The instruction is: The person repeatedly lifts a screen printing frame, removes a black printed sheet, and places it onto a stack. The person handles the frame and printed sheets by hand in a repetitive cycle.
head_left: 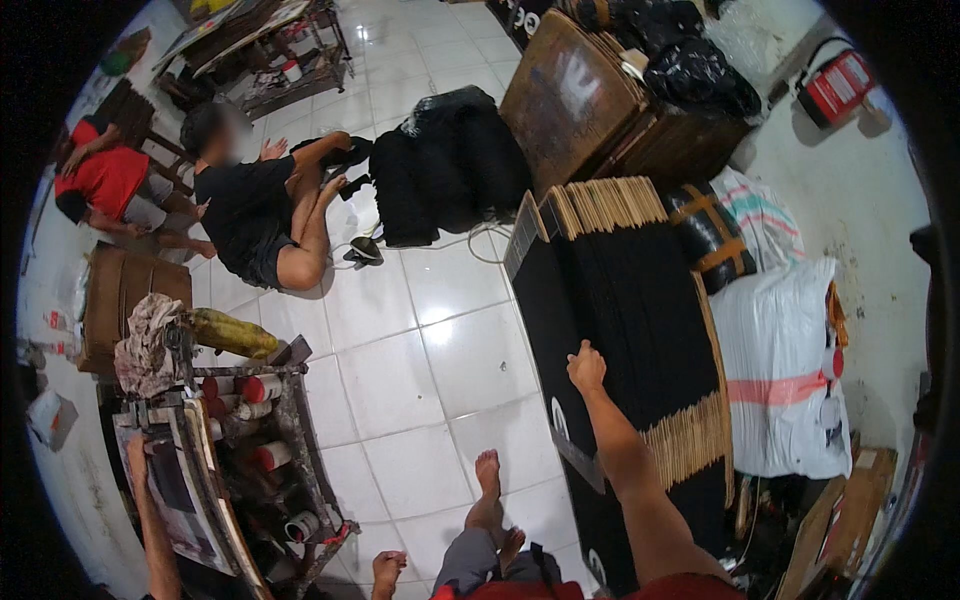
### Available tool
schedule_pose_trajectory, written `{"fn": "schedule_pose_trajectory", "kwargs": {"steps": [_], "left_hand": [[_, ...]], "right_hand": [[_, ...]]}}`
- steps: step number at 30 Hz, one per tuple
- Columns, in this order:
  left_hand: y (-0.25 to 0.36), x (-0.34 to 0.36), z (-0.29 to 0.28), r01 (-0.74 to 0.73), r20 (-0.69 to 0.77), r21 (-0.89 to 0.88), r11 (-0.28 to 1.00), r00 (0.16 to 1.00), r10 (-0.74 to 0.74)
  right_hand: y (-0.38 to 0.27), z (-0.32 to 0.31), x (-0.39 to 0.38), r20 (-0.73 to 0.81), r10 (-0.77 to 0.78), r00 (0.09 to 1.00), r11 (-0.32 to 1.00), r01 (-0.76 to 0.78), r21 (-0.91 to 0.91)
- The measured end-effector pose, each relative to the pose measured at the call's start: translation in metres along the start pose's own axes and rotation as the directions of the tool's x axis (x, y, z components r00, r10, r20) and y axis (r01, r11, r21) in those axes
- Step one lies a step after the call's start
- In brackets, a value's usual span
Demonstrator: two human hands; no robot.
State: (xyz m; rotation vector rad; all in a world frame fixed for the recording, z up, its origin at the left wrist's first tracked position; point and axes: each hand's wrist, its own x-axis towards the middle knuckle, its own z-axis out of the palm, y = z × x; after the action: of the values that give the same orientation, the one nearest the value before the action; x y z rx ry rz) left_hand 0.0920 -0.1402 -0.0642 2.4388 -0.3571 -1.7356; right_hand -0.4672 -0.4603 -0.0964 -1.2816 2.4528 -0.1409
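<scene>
My right hand (587, 366) is over a long row of boards covered with black cloth (635, 300), its fingers closed near the row's left side. Whether they pinch the cloth is hidden. The boards' brown ends (612, 204) show at the far end, and more brown edges (685, 440) show beside my right forearm. A black cloth panel (545, 330) with white round prints leans along the row's left side. Low in view, my left hand (388, 570) hangs over the floor, fingers loosely bent and a little apart, with nothing visible in it.
At left, another person's hand (137, 455) rests on a framed printing screen (185, 480) above a rack of paint tins (262, 388). A person in black (245, 205) sits on the tiles beside black cloth bundles (450, 165). White sacks (775, 350) stand at right, below a red extinguisher (838, 85).
</scene>
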Motion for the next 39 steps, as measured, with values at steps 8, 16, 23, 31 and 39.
{"fn": "schedule_pose_trajectory", "kwargs": {"steps": [8,16,23,31,39], "left_hand": [[0.02,-0.014,0.016,-0.044,0.071,0.093,0.995,0.997,0.038],[0.092,-0.003,0.007,-0.221,0.195,0.145,0.964,0.962,0.191],[0.12,0.005,-0.022,-0.337,0.179,0.209,0.918,0.936,0.303],[0.079,0.04,-0.053,-0.26,0.216,0.194,0.946,0.952,0.217],[0.076,0.042,-0.065,-0.318,0.195,0.071,0.946,0.934,0.299]], "right_hand": [[0.082,-0.023,-0.185,0.002,0.361,0.932,0.931,-0.361,-0.049],[0.146,-0.013,-0.243,0.085,0.32,0.944,0.947,-0.319,-0.024],[0.154,0.005,-0.245,0.125,0.411,0.903,0.909,-0.396,-0.133],[0.173,0.008,-0.253,0.047,0.412,0.91,0.909,-0.407,-0.088],[0.176,0.013,-0.252,0.093,0.437,0.895,0.897,-0.426,-0.113]]}}
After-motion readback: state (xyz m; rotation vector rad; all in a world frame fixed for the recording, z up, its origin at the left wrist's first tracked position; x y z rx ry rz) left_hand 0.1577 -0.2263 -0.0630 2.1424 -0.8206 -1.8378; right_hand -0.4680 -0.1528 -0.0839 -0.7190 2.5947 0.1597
